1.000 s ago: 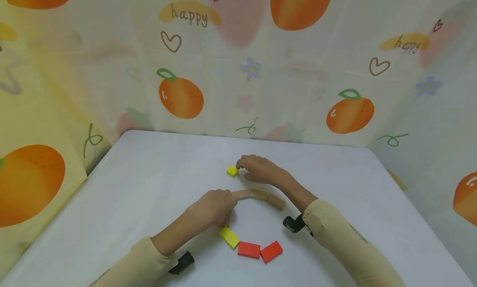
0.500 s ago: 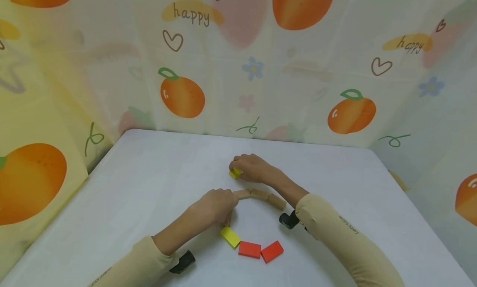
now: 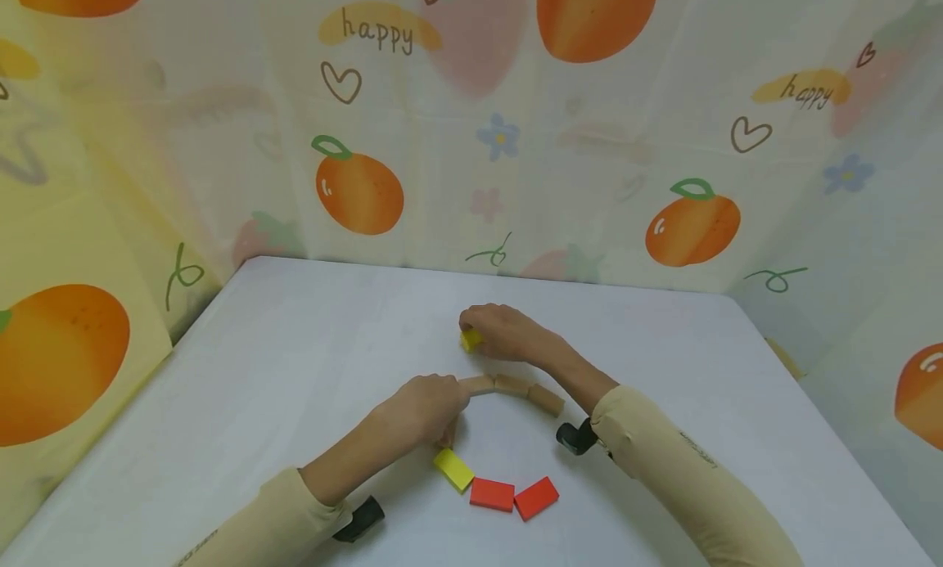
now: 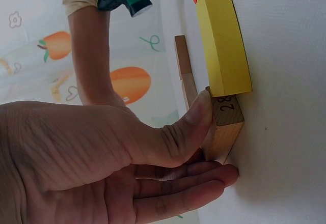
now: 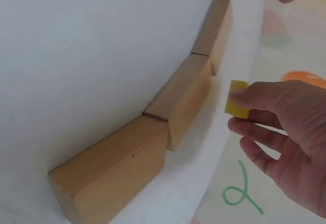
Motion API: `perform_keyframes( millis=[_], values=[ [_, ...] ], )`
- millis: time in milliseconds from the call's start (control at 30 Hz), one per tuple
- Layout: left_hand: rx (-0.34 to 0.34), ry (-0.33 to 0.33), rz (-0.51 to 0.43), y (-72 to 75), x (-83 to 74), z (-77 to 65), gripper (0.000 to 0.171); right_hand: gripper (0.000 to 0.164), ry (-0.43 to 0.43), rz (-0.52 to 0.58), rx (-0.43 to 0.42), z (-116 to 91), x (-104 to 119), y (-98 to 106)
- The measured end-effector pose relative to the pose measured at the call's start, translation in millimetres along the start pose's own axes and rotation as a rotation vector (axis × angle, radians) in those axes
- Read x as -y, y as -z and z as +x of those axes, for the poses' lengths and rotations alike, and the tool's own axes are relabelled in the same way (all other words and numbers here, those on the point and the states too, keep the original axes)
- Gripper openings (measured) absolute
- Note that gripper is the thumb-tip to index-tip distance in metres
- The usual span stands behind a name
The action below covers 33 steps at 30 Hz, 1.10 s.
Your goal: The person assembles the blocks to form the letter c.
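My right hand [image 3: 508,331] pinches a small yellow block [image 5: 237,99] between thumb and fingers, beyond the arc of blocks in the head view. Lower and to the left, my left hand [image 3: 427,407] has its thumb and fingers round a wooden block [image 4: 227,132] with dark numerals on its end. A second yellow block [image 4: 222,40] touches that wooden block in the left wrist view. Several plain wooden blocks [image 5: 178,89] curve away from the left hand. From the other end, two red blocks [image 3: 492,494] follow the yellow one. In the head view, the left hand hides part of the curve.
All the blocks rest on a white table [image 3: 331,321]. Behind it hangs a fruit-patterned cloth [image 3: 442,166], which also covers the sides. Dark wrist cameras [image 3: 359,519] stick out beneath both forearms.
My right hand has closed its fingers on the far yellow block and shifted it slightly to the right. The left hand stays in place on the wooden block.
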State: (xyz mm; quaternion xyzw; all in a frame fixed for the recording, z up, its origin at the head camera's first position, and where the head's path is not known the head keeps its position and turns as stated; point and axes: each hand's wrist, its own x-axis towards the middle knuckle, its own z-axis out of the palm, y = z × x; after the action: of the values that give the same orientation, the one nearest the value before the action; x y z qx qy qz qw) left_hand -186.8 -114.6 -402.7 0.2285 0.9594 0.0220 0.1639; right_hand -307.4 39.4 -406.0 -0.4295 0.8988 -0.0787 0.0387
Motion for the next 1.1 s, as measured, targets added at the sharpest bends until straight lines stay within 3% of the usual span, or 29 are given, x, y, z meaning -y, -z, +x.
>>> perform_keyframes(
  millis=[167,333,533,833,1100],
  values=[
    [-0.008,-0.007,0.007,1.0,-1.5,-0.3,0.045,0.024,-0.006,0.033,-0.082,-18.8,5.1,12.1],
    [-0.019,0.003,0.017,2.2,-1.7,-1.2,0.046,0.027,-0.049,0.054,-0.084,-42.7,15.4,19.3],
    [-0.029,0.008,0.033,2.0,-3.2,-0.1,0.033,0.029,-0.07,0.056,-0.053,-80.1,30.7,25.8],
    [-0.053,0.008,0.04,-0.3,-3.0,-2.0,0.033,0.026,-0.08,0.084,0.055,-134.5,37.2,23.5],
    [-0.048,0.008,0.012,0.9,-4.7,-2.9,0.034,0.032,-0.044,0.063,0.09,-171.9,34.5,13.5]
  ],
)
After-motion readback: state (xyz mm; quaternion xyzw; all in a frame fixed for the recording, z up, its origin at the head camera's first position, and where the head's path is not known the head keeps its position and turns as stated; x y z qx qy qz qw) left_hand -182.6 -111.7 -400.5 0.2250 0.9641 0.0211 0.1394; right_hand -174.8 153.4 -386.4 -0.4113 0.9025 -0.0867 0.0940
